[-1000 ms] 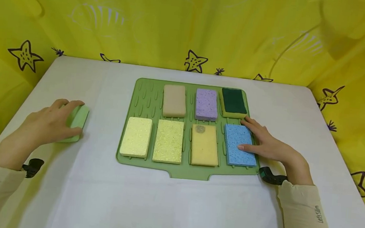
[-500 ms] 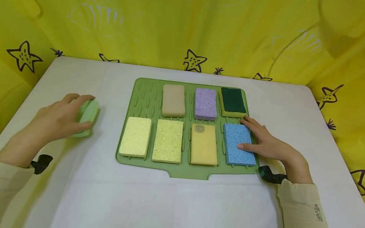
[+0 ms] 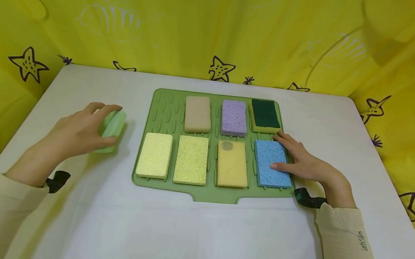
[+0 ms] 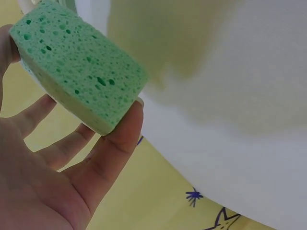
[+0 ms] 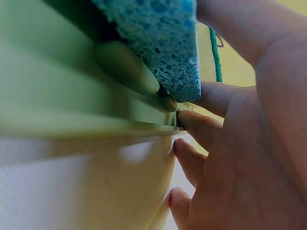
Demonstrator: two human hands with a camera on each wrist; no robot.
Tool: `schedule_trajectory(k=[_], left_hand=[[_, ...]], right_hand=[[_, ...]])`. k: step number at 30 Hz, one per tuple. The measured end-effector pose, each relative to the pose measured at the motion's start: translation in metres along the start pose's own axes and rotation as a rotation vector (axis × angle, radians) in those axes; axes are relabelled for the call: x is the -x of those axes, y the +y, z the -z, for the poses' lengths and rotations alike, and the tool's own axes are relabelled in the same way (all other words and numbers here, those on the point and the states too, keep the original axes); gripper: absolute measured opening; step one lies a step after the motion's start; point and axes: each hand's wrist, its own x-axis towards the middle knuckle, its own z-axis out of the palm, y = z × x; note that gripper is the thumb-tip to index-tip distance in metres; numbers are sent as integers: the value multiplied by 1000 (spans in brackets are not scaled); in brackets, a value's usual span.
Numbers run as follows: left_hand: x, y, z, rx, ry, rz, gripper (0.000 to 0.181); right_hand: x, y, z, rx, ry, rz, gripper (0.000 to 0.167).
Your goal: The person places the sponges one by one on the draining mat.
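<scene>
In the head view my left hand (image 3: 79,130) holds a light green sponge (image 3: 114,126) above the white table, left of the green mat (image 3: 215,196). Up close in the left wrist view, thumb and fingertips grip the porous green sponge (image 4: 81,67) at its opposite ends, and it hangs tilted. My right hand (image 3: 309,167) rests at the mat's right edge. Its thumb lies on top of a blue sponge (image 3: 270,155), and its other fingers lie along that sponge's right side. The right wrist view shows the index finger touching the blue sponge's (image 5: 165,57) edge.
Also on the mat lie a beige sponge (image 3: 198,114), a purple one (image 3: 234,117), a yellow sponge with dark green scourer (image 3: 265,115), two pale yellow sponges and a tan sponge (image 3: 232,166). A yellow curtain (image 3: 186,29) borders the table (image 3: 139,230).
My left hand has lifted the green sponge off the table and carried it right, towards the mat. The right hand has stayed in place on the blue sponge.
</scene>
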Motion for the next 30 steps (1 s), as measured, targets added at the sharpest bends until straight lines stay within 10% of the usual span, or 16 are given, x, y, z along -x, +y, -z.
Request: schedule_trajectory(k=[30], left_hand=[[-31,50,6,14,208,-156,59]], right_hand=[[0,1,-1,-5,-6,-11,93]])
